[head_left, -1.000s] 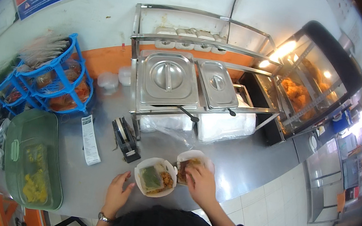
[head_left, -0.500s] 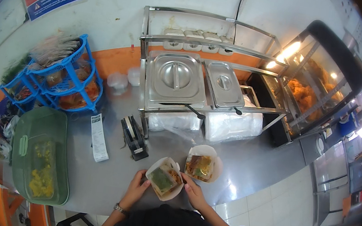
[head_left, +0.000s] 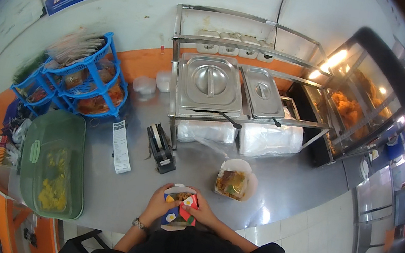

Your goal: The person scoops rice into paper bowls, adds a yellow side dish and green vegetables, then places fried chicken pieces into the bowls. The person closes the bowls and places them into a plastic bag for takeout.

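Observation:
Near the table's front edge, a paper food box [head_left: 190, 200] with blue and red printed flaps is between my two hands. My left hand [head_left: 158, 205] grips its left side, with the thumb pressed on the blue flap. On the opposite side, my right hand [head_left: 204, 214] wraps the box, its thumb on the red flap. Both flaps lean inward over brown crumbly food, partly covering it. To the right stands a second paper food box [head_left: 252, 187], its flaps spread, with brown food and a clear packet inside; neither hand touches it.
A black tape dispenser [head_left: 160, 149] and a paper receipt [head_left: 121, 147] lie beyond my hands. Left are a green lidded container [head_left: 30, 175] and a blue tiered basket [head_left: 96, 79]. A metal rack holds lidded steel pans [head_left: 206, 104]; right stands a lit fried-food warmer [head_left: 355, 109].
Both hands have drawn the box closer to me and now fold its coloured flaps inward, hiding most of the packet inside. The second box stays on the table. The view has shifted slightly.

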Demonstrator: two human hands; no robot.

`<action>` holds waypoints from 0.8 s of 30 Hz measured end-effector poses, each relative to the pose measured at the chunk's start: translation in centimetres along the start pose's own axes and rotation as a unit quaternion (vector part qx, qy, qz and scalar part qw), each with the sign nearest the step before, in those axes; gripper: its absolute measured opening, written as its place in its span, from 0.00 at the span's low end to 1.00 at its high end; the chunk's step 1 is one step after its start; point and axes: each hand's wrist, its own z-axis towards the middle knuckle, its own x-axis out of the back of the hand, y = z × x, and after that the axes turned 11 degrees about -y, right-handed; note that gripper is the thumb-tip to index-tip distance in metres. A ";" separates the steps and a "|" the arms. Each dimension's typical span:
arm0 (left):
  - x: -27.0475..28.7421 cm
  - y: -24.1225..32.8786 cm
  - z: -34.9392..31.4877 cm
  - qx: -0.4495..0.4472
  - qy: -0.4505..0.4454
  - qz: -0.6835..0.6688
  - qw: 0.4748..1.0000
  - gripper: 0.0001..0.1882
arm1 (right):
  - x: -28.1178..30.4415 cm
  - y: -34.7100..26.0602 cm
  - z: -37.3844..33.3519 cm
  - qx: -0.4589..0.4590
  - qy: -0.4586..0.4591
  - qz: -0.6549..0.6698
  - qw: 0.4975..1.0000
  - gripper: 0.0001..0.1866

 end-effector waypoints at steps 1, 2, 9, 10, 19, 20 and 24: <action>0.3 0.3 0.3 0.002 0.003 0.021 1.000 0.38 | 0.1 0.0 0.3 -0.005 0.007 -0.003 1.000 0.33; 0.6 0.7 0.6 0.008 0.010 0.005 1.000 0.38 | 0.1 0.1 0.7 0.006 0.013 -0.008 1.000 0.33; 1.6 3.7 -2.5 -0.015 0.137 0.112 0.984 0.37 | 0.7 0.4 2.3 0.122 0.059 -0.157 0.978 0.23; 1.2 3.9 -4.4 -0.003 0.157 0.161 0.974 0.37 | 0.7 0.2 2.2 0.146 0.065 -0.180 0.971 0.21; 0.1 3.7 -8.0 -0.116 -0.118 0.370 0.914 0.30 | -0.6 -3.5 -1.9 0.037 0.060 -0.356 0.932 0.19; 0.4 4.0 -7.9 -0.105 -0.159 0.380 0.905 0.31 | -0.7 -3.9 -2.2 0.031 0.063 -0.371 0.926 0.20; 1.2 5.2 -7.9 -0.091 -0.181 0.363 0.910 0.32 | -0.3 -4.7 -2.6 -0.013 0.054 -0.349 0.936 0.23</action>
